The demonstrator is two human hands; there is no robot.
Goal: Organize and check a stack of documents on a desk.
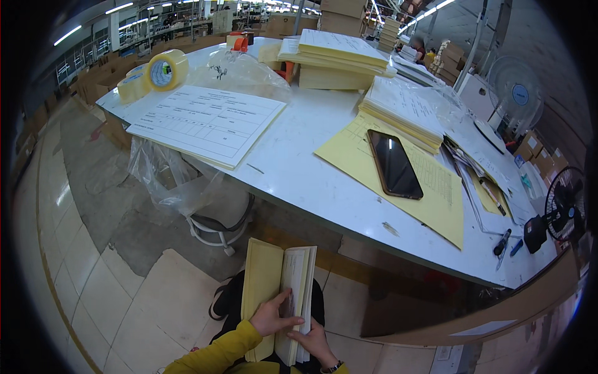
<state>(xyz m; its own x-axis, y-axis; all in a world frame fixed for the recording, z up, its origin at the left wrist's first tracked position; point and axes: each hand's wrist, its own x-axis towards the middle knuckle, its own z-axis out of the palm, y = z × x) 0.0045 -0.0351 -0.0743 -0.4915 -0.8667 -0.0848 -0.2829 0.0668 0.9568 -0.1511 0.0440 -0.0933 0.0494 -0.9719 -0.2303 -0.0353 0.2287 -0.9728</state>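
A thick stack of yellow and white paper sheets (264,274) stands upright over my lap, parted like an open book. Its yellow part leans to the left and the white printed leaves (301,274) are to the right. My left hand (271,318) reaches across the yellow part into the gap, its fingers and thumb closed against the white leaves. Around the lower right edge of the leaves, my right hand (315,344) grips with its thumb in front; its other fingers are mostly hidden behind the paper.
Ahead is a white table (286,162) with a black phone (395,163) on a yellow sheet, printed form stacks (405,109), tape rolls (167,70) and pens (501,242). A small black fan (564,209) stands at the right. Under the table edge is a stool (221,218).
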